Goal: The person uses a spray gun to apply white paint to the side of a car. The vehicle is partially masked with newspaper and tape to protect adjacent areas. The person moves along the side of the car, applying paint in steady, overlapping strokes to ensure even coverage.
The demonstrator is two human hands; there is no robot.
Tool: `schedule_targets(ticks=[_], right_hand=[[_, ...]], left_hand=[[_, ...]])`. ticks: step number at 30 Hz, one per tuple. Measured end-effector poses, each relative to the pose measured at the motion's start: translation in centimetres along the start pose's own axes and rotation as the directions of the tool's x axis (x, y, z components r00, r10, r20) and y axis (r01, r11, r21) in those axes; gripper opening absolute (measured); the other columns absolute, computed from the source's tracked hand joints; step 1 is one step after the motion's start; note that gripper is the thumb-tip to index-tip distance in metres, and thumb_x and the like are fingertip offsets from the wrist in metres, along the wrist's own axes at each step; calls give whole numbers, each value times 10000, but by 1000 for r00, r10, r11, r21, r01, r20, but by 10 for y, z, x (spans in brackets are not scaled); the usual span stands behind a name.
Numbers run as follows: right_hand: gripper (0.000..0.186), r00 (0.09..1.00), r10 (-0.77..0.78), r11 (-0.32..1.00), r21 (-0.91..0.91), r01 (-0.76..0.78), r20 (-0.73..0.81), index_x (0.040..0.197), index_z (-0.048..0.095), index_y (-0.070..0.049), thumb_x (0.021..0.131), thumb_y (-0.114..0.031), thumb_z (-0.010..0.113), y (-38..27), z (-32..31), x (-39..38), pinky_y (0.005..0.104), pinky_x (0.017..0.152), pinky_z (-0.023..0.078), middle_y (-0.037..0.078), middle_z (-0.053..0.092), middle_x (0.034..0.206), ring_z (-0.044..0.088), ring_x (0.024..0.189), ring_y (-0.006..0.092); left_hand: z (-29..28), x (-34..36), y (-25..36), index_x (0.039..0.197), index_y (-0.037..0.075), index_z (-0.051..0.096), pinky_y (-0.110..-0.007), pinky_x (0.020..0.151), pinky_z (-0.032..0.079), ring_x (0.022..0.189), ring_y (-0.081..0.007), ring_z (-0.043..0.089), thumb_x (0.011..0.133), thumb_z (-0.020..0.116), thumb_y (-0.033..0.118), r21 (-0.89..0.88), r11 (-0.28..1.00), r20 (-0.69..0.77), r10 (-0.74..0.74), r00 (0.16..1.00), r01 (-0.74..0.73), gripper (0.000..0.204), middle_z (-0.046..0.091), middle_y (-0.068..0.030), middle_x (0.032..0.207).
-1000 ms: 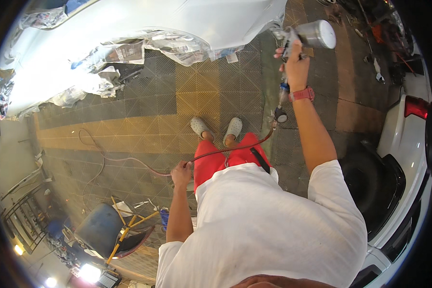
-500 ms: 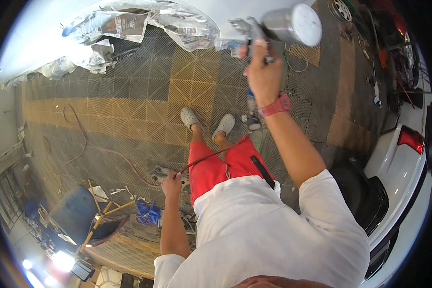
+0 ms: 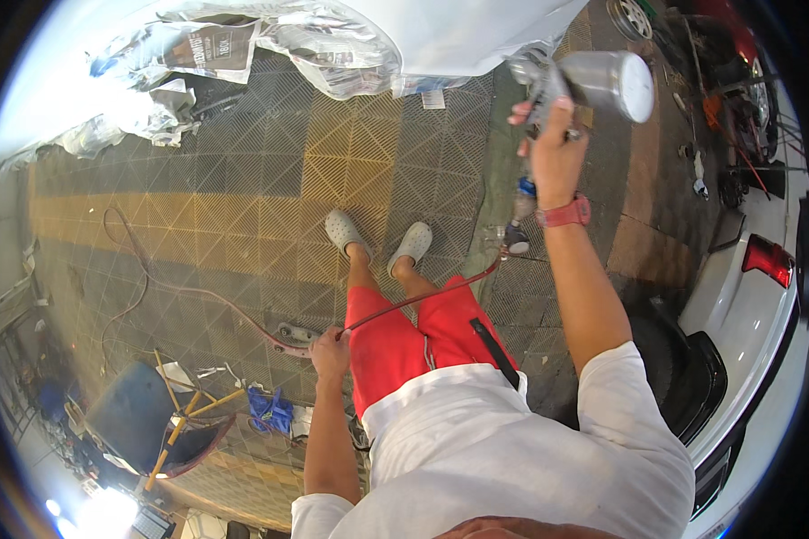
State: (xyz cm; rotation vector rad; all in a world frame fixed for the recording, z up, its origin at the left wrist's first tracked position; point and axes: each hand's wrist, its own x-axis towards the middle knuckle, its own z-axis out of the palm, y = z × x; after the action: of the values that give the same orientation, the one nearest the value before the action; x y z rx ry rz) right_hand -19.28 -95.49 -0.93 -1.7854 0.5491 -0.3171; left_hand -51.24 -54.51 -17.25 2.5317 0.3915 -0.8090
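Observation:
In my right hand (image 3: 553,162) is a metal paint spray gun (image 3: 548,94), its grip wrapped by my fingers. A translucent cup (image 3: 598,83) with a white lid sticks out from the gun to the right. Below the grip hang a blue-banded fitting and a small round gauge (image 3: 516,238). From there a dark red air hose (image 3: 395,308) runs across my red shorts to my left hand (image 3: 331,352), which is closed around it. The gun is beside the lower edge of a white car panel (image 3: 476,31), masked with newspaper and plastic sheet (image 3: 333,49).
The hose trails on over the grey and yellow tile floor (image 3: 243,216) to the left. A tipped chair (image 3: 135,409) with yellow legs, a blue cloth (image 3: 270,409) and a bright work lamp (image 3: 108,514) are at lower left. A white car part with a red tail light (image 3: 768,260) stands at right.
My right hand has carried the spray gun to the right and slightly down, away from the masked panel. My left hand still holds the hose, which now shows as far as the gauge.

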Motion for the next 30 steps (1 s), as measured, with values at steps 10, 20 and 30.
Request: schedule_targets(ticks=[10,20,30], right_hand=[[473,990,52,996,81,-42,-131,1142,638,19,1086,-428,492,32,-8,3,242,464,490,61,728,870,708,743,126],[456,964,-125,983,160,88,235,1261,654,7,1090,-384,496,22,99,-39,227,507,487,50,747,902,672,740,78],[485,988,41,999,5,-40,-152,1131,633,9,1104,-432,435,94,-6,19,254,472,486,73,735,890,715,779,144]], left_hand=[[6,25,-3,949,87,733,-510,824,492,820,-391,706,914,707,331,65,996,-14,61,998,-60,248,745,-141,841],[15,1,-29,955,96,746,-486,925,461,885,-371,698,916,706,348,70,992,39,-110,993,107,258,751,-128,867],[32,22,3,967,85,744,-504,878,479,857,-385,701,931,691,344,93,995,67,20,998,-26,267,748,-138,860]])
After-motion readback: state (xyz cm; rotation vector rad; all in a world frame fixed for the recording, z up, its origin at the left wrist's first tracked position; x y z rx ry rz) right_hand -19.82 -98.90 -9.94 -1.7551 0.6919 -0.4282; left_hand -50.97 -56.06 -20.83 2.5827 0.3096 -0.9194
